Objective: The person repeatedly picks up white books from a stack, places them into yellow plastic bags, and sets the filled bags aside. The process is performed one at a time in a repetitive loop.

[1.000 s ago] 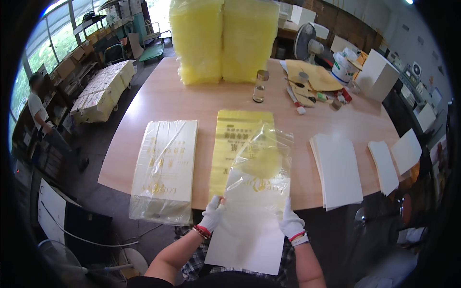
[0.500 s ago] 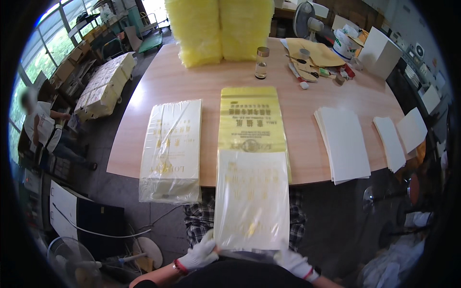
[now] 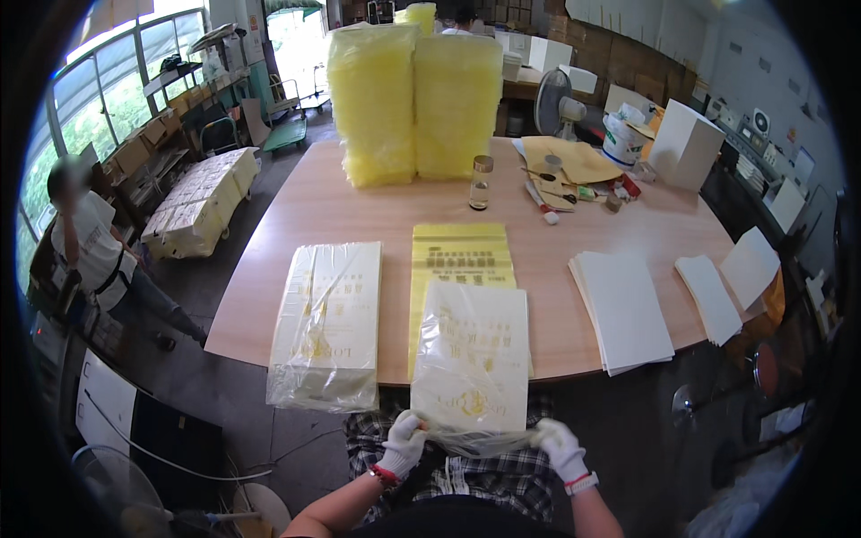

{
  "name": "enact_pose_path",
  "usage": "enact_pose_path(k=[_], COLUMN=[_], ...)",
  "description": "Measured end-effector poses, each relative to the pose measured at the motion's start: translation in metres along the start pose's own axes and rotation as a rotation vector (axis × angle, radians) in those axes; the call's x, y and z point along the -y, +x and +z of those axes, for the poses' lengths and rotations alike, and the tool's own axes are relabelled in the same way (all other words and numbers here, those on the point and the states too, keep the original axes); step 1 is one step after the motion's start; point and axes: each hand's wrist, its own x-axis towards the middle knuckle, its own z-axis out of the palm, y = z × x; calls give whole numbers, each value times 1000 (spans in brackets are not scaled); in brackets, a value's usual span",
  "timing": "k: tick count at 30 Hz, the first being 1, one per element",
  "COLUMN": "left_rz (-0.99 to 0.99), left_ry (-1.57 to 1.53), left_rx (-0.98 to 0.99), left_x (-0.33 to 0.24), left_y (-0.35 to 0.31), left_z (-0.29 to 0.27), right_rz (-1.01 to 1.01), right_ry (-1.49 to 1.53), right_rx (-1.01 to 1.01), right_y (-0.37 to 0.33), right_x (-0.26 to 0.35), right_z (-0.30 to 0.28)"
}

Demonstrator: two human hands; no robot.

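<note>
In front of me a clear plastic bag with a white paper pack [image 3: 471, 359] inside lies partly over the table's near edge, its loose mouth gathered toward me. My left hand [image 3: 402, 444], in a white glove, is closed on the left corner of that mouth. The right corner is pinched by my right hand [image 3: 560, 450], also gloved. Beneath the pack and beyond it lie flat yellow printed bags [image 3: 459, 247]. To the left rests a stack of similar clear-bagged white packs [image 3: 330, 305], its plastic end hanging past the table edge.
White paper stacks [image 3: 623, 309] and smaller sheets [image 3: 708, 296] lie at the right of the table [image 3: 269, 206]. Tall yellow bundles [image 3: 372, 108], a glass bottle [image 3: 481, 184], scissors and a fan [image 3: 552, 103] stand farther back. A person [image 3: 99, 242] stands at the left.
The bagged pack has slid farther onto the table, over more of the yellow bags. My hands have come up with the bag's mouth, which is now bunched between them. The view has tilted up.
</note>
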Motion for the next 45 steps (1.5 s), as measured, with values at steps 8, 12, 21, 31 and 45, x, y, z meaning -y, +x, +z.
enact_pose_path(k=[8, 12, 21, 31, 45], left_rz=[495, 318, -311, 21, 549], left_ry=[25, -318, -242, 213, 979], left_rx=[-148, -726, -875, 188, 800], left_x=[-62, -15, 195, 43, 6], left_y=[39, 59, 23, 17, 203], left_z=[-58, -117, -238, -48, 58], right_rz=[387, -97, 462, 642, 643], right_ry=[829, 461, 290, 519, 707], right_rx=[-79, 264, 630, 368, 68], right_y=[81, 147, 145, 72, 79], right_x=[17, 28, 46, -3, -9], right_z=[105, 192, 314, 161, 98])
